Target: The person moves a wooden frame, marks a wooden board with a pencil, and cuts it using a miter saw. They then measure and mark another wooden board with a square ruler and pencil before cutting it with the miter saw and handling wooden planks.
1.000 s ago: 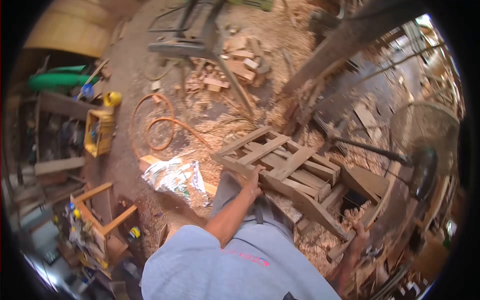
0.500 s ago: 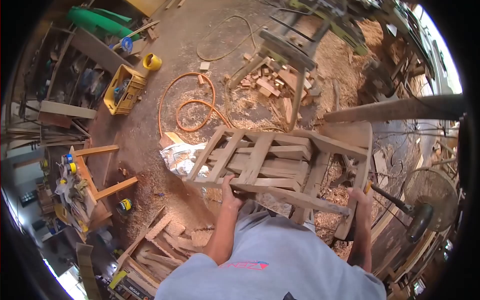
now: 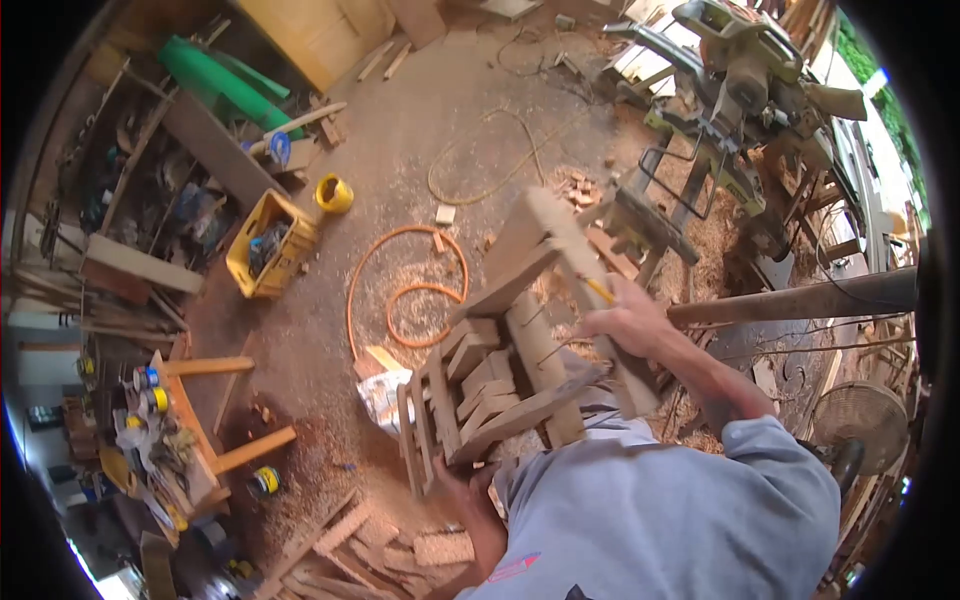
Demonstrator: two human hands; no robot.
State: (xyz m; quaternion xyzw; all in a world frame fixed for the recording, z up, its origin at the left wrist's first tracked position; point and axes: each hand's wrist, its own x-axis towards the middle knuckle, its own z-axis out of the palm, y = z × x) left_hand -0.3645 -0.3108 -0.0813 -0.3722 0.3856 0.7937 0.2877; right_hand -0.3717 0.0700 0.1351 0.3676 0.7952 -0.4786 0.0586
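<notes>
Across a brown workshop floor (image 3: 400, 160), sawdust and shavings lie scattered, dense at lower left and beneath the machine (image 3: 745, 80) on its stand at upper right. Along the left wall, a green roll (image 3: 220, 80) lies above cluttered shelving; a yellow crate (image 3: 292, 258) filled with small items sits near an open yellow bucket (image 3: 340, 195). An orange hose (image 3: 351, 305) forms two loops at mid-floor, with a pale cord (image 3: 540, 165) beyond it. At lower left are an orange-brown wooden structure (image 3: 255, 452), a yellow-and-black tin (image 3: 264, 482) just beside it, and rough wood pieces (image 3: 445, 548) nearer the person.

At centre, close before the grey shirt (image 3: 670, 510), a slatted wooden frame (image 3: 540, 350) is held tilted in front of the body. Right hand (image 3: 628, 318): closed over the board at the frame's upper right, a thin yellow stick (image 3: 598, 290) at its fingers. Left hand (image 3: 467, 487): holding the lower side, fingers partly hidden by the wood. The frame partly covers a silvery bag (image 3: 385, 398) and overlaps the view of the offcuts (image 3: 577, 190) behind. From the right edge, a dark beam (image 3: 800, 297) extends toward the right forearm; a fan (image 3: 862, 425) stands below it.
</notes>
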